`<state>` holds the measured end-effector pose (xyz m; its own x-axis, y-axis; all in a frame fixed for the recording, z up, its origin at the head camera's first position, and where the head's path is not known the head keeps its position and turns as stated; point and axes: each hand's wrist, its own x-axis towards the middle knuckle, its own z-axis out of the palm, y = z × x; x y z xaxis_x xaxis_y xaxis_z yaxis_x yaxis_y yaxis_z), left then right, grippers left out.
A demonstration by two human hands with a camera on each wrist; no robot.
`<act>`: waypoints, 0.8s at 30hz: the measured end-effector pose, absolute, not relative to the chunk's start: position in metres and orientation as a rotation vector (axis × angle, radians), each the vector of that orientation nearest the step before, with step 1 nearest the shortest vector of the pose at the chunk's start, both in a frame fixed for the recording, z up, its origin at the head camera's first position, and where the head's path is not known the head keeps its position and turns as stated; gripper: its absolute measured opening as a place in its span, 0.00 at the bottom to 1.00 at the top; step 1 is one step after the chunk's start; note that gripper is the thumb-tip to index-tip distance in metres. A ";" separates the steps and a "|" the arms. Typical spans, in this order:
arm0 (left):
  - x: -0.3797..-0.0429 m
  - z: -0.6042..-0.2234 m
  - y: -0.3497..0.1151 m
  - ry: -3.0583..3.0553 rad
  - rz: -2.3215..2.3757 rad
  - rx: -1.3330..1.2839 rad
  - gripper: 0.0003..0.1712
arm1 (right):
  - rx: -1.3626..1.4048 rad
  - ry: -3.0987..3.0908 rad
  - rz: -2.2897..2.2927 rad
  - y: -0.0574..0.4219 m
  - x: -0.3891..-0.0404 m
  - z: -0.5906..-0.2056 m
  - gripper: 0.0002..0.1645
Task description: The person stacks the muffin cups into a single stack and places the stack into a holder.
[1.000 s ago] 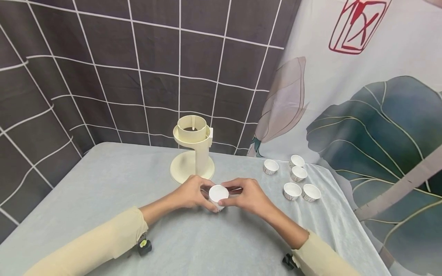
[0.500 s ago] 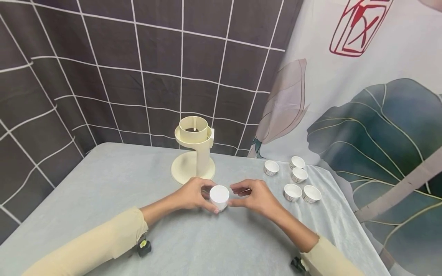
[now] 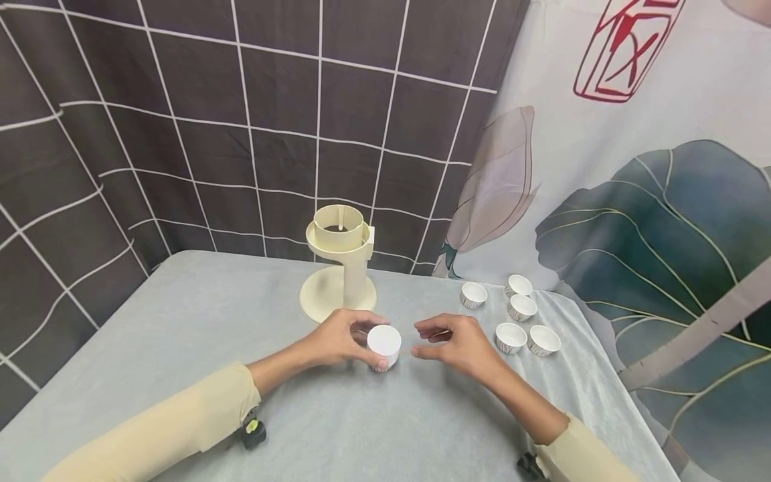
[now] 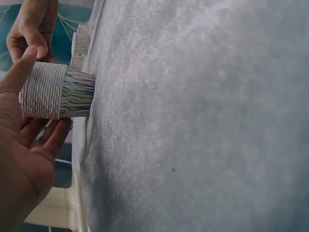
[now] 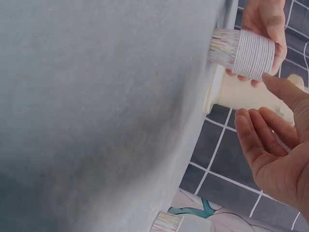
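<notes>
A stack of nested paper baking cups [image 3: 383, 343], with ridged white rims above a streaked coloured base, stands upright on the cloth in front of the cream stand. My left hand [image 3: 345, 338] holds it from the left, thumb on the near side and fingers on the far side, as the left wrist view also shows. To its right, my right hand [image 3: 456, 343] hovers apart from the stack, thumb and fingers spread with nothing between them. In the right wrist view the stack [image 5: 253, 54] lies just beyond the right hand's thumb tip.
A cream stand [image 3: 355, 281] with a round base and a ring-shaped top holder is behind the left hand. Several separate paper cups [image 3: 510, 337] sit at the table's right side. Dark gridded cloth [image 3: 277, 154] hangs behind the grey-covered table [image 3: 181, 335].
My right hand has let go of the cup stack and moved away to the right. The left hand keeps its hold, and the stack stays nearly in place.
</notes>
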<state>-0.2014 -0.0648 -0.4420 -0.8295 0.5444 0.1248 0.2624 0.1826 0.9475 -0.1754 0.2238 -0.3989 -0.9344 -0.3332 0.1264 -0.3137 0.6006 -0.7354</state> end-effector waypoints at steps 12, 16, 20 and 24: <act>-0.201 -0.446 -0.061 2.160 1.785 0.756 0.40 | -0.480 2.836 -1.290 0.241 -0.175 -0.396 0.25; -0.200 -0.446 -0.060 2.159 1.800 0.750 0.39 | -0.445 2.881 -1.242 0.252 -0.178 -0.398 0.25; -0.200 -0.445 -0.060 2.146 1.805 0.747 0.39 | -0.400 2.916 -1.177 0.263 -0.181 -0.399 0.26; -0.200 -0.444 -0.060 2.145 1.798 0.749 0.39 | -0.375 2.945 -1.107 0.273 -0.184 -0.398 0.27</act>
<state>-0.2000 -0.0598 -0.4439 -0.8388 0.5270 0.1370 0.2270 0.1098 0.9677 -0.1835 0.2734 -0.3981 -0.9716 -0.2106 0.1083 -0.2298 0.7278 -0.6462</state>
